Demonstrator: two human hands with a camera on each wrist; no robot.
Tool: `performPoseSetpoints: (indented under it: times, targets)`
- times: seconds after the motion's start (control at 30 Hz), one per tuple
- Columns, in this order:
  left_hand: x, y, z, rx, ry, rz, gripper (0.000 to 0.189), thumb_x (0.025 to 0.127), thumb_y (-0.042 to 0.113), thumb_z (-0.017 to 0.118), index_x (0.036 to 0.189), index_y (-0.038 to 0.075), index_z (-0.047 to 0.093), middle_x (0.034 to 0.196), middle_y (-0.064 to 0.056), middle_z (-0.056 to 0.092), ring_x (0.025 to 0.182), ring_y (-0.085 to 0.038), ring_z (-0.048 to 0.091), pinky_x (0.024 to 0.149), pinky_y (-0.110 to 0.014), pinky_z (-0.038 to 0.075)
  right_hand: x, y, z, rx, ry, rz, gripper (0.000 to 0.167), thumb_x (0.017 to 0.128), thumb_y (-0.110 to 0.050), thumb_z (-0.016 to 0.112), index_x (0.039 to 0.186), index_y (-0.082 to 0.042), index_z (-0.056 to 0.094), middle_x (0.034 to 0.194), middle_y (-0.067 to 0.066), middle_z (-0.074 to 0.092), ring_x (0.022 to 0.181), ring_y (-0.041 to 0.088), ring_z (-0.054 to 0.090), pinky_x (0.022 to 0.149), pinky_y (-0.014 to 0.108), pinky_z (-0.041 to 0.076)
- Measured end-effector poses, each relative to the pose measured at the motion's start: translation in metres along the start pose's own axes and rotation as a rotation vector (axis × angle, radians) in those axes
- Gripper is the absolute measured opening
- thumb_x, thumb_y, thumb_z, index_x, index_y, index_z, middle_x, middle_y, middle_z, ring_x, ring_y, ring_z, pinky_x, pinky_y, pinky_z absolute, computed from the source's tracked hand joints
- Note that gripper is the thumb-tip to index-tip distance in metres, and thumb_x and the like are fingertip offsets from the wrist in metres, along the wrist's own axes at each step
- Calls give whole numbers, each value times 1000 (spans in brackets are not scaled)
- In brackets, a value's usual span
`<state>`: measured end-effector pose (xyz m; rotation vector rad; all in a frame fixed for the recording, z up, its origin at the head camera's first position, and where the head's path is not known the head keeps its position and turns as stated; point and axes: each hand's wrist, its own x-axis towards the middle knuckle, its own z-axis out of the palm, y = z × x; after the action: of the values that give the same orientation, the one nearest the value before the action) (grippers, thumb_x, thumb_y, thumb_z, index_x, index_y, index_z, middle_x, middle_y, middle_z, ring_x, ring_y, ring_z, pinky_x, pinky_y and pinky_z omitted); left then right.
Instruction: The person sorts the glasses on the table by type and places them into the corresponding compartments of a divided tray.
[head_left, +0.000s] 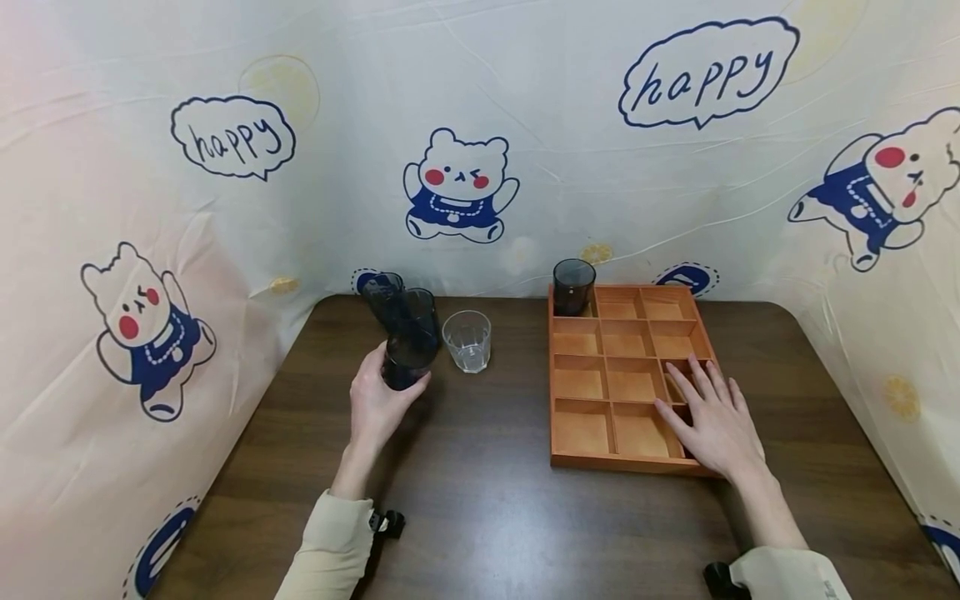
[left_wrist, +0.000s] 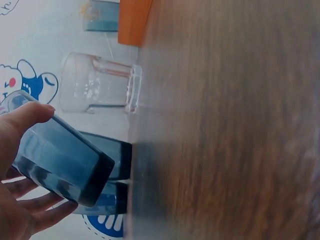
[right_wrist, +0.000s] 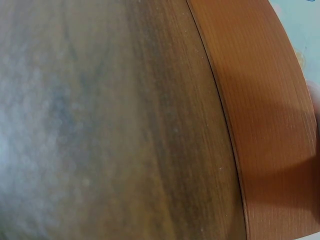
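My left hand (head_left: 375,402) grips a dark tinted glass (head_left: 407,360), thumb on one side and fingers on the other. In the left wrist view that glass (left_wrist: 65,155) is tilted and held off the table. Just behind it stand two more dark glasses (head_left: 382,297), partly covered by it. A clear glass (head_left: 468,343) stands upright to their right. My right hand (head_left: 716,423) rests with spread fingers on the right side of a wooden compartment tray (head_left: 600,462). Another dark glass (head_left: 573,287) stands in the tray's back left compartment.
The brown wooden table (head_left: 480,500) reaches back to a printed cloth (head_left: 525,67) that hangs behind it and at both sides. In the right wrist view the tray's outer wall (right_wrist: 270,125) rises from the tabletop.
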<state>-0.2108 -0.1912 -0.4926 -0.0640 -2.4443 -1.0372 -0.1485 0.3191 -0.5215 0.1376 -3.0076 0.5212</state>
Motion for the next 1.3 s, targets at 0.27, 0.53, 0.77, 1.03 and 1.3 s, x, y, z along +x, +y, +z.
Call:
performPoseSetpoints:
  times: [0.27,0.53,0.77,1.03,1.3]
  targets:
    - [-5,11,4,8,-31,41,77,78,23,101,143,3,65,140,-22,71,130,-42,68,112,-63,54,-2,2,3,10,20,-10,79,110,-61,53,173,-17,33,181,27,21,168,53,14,129,80,13]
    - [-7,23,7,-8,-55,66,78,77,22,100,145,3,65,141,-21,71,131,-41,68,112,-61,54,-2,0,4,18,30,-13,78,110,-58,55,173,-18,33,181,27,22,167,53,16,129,80,13]
    - [-9,31,6,-6,-61,67,81,77,22,101,146,2,64,143,-21,70,131,-41,69,113,-61,55,-1,-1,3,20,22,-4,79,110,-59,55,173,-17,33,181,27,21,168,54,15,130,79,12]
    - [-12,40,10,-5,-62,94,82,76,23,102,146,2,64,144,-21,70,132,-40,68,114,-59,55,0,-1,1,19,11,1,80,110,-60,54,174,-17,33,181,27,20,168,54,14,130,79,11]
    - [-16,53,19,-27,-90,125,85,75,22,103,147,3,64,142,-19,71,130,-38,70,113,-58,57,0,3,1,15,18,-9,80,110,-61,53,173,-16,33,181,28,21,168,54,14,129,80,12]
